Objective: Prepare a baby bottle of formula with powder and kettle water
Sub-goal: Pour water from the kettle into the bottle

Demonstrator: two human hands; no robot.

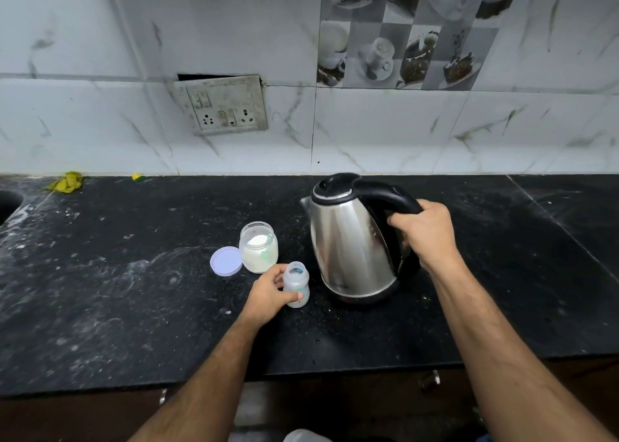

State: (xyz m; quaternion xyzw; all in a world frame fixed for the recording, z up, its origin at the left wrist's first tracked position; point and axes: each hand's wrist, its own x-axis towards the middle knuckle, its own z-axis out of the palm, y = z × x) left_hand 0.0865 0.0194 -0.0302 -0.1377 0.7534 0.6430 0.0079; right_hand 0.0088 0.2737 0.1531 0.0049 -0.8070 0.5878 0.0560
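Observation:
A small clear baby bottle without its teat stands upright on the black counter. My left hand wraps around it from the left. To its right stands a steel kettle with a black lid and handle, spout pointing left. My right hand grips that handle. Behind the bottle is an open jar of white powder, and its pale lid lies flat beside it on the left.
A sink edge shows at the far left. A yellow cloth and a small yellow scrap lie by the marble wall. A socket plate hangs on the wall. The counter's front edge runs below my forearms.

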